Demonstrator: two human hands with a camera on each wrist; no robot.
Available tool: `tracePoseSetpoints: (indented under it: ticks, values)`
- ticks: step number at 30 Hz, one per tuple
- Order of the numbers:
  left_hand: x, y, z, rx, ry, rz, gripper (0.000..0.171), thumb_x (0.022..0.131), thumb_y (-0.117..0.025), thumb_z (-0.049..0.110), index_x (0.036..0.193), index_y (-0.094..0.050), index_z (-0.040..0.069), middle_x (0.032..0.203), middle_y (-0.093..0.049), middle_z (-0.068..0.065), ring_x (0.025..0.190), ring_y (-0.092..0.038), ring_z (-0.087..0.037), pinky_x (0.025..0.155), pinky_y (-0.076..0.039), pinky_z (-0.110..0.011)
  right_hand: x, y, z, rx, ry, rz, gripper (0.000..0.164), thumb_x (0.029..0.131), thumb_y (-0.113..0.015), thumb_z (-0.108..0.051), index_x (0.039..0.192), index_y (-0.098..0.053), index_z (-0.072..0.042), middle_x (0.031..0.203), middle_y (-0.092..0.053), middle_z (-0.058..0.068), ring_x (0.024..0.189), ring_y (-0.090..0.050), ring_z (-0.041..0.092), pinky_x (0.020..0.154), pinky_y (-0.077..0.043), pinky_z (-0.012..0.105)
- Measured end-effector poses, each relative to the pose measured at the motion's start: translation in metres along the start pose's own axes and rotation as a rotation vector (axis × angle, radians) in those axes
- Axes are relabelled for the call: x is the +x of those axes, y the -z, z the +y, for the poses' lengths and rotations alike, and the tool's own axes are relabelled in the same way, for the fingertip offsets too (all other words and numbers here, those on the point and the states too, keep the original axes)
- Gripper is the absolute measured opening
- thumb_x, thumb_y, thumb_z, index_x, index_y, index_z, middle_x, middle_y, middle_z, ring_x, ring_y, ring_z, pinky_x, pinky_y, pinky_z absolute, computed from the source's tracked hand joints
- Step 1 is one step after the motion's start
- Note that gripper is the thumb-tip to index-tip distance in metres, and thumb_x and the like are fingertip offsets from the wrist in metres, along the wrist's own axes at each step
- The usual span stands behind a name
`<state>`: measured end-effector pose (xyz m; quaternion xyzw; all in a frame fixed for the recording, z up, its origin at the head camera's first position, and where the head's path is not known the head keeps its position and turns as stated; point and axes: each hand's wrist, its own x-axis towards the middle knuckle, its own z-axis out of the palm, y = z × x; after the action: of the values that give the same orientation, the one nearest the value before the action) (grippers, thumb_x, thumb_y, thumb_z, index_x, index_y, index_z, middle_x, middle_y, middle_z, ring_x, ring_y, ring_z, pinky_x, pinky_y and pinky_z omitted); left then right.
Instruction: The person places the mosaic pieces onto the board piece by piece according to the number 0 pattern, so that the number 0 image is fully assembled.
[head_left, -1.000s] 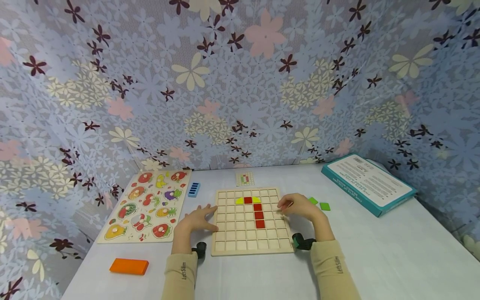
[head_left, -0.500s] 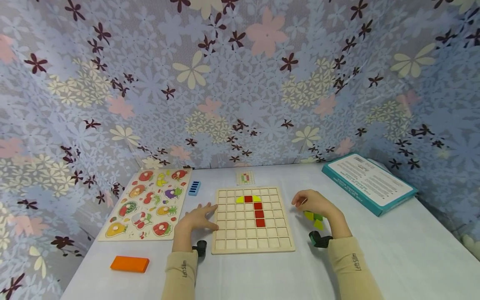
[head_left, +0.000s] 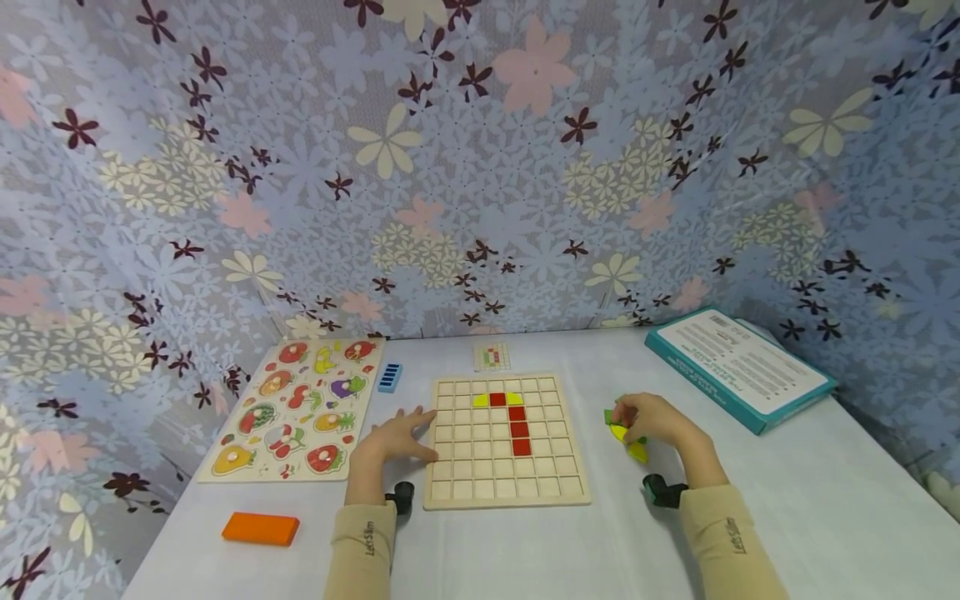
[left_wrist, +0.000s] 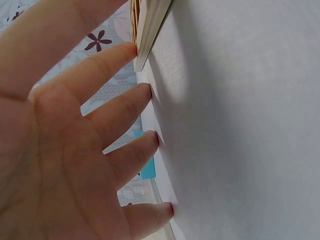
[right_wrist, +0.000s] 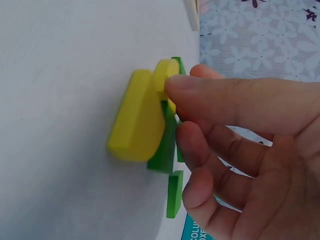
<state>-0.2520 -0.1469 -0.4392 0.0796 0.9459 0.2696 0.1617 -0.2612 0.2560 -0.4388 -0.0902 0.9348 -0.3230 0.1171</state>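
Observation:
A wooden grid board (head_left: 543, 467) lies on the table, with several red square tiles (head_left: 521, 430) and two yellow rounded tiles (head_left: 481, 401) set in its cells. At the board's left edge my left hand (head_left: 393, 437) rests with fingers spread; its palm (left_wrist: 70, 145) faces the left wrist camera. To the right of the board, my right hand (head_left: 656, 418) pinches a yellow rounded tile (right_wrist: 161, 77) between thumb and fingers. Just below that one lies another yellow tile (right_wrist: 135, 120) with a curved side. Green tiles (right_wrist: 175, 195) lie around them, partly hidden by the hand.
A pattern card (head_left: 492, 357) sits behind the board. Further left are a fruit puzzle board (head_left: 296, 446), a small blue block (head_left: 389, 377) and an orange box (head_left: 260, 529). A teal box (head_left: 738, 367) lies at the back right, before a floral curtain (head_left: 480, 167).
My right hand has moved right from the board's right edge to the loose tiles and come down on a yellow one. My left hand has stayed at the board's left edge.

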Motion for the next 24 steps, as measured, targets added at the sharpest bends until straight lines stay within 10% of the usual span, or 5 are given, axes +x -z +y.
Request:
tracePoseSetpoints:
  ticks: [24]
  values:
    - [-0.0009,-0.0005,-0.001,-0.001,-0.016,0.005,0.077,0.072,-0.076,0.033,0.139,-0.043,0.017,0.148,-0.03,-0.014,0.138,-0.014,-0.042,0.102,-0.001,-0.072,0.0063,-0.0085,-0.0087,-0.033,-0.041,0.005,0.034,0.061,-0.071,0.011,0.09,-0.061,-0.005,0.083,-0.054,0.008,0.075,-0.048,0.022,0.062,-0.046,0.029]
